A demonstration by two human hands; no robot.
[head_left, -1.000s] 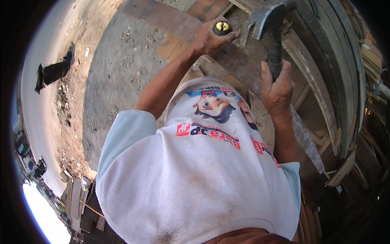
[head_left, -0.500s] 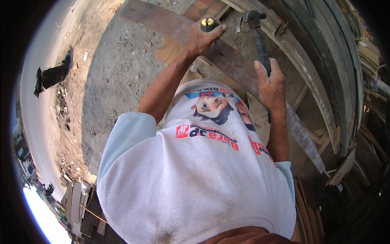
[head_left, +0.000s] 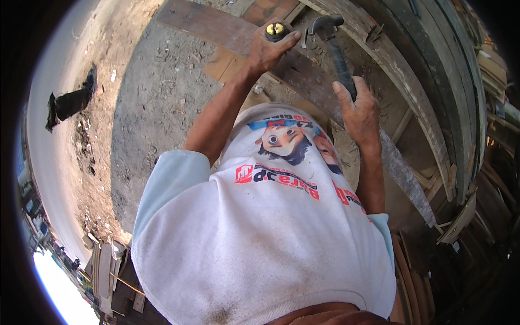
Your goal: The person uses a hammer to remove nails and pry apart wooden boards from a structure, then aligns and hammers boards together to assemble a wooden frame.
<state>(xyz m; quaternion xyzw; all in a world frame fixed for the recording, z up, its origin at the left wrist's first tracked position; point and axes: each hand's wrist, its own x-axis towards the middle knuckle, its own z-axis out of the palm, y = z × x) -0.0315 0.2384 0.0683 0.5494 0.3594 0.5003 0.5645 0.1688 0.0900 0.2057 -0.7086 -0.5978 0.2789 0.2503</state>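
My left hand (head_left: 266,50) is closed around an upright tool with a black and yellow handle end (head_left: 275,29); its lower part is hidden, so I cannot tell its kind. The hand is over a long brown board (head_left: 208,24) that runs from upper left toward the lower right. To the right, my right hand (head_left: 359,111) grips a claw hammer (head_left: 339,59) by its dark handle. The hammer's metal head is raised just right of the yellow handle end, apart from it.
Curved weathered planks (head_left: 403,76) stand along the right side. A tan board piece (head_left: 225,64) lies beside the long board. Grey dirt ground (head_left: 157,103) spreads to the left, with a black object (head_left: 70,103) on it. Scrap wood (head_left: 103,276) is piled at lower left.
The hammer has swung a little left, its head coming closer to the yellow handle end. My left hand has barely moved.
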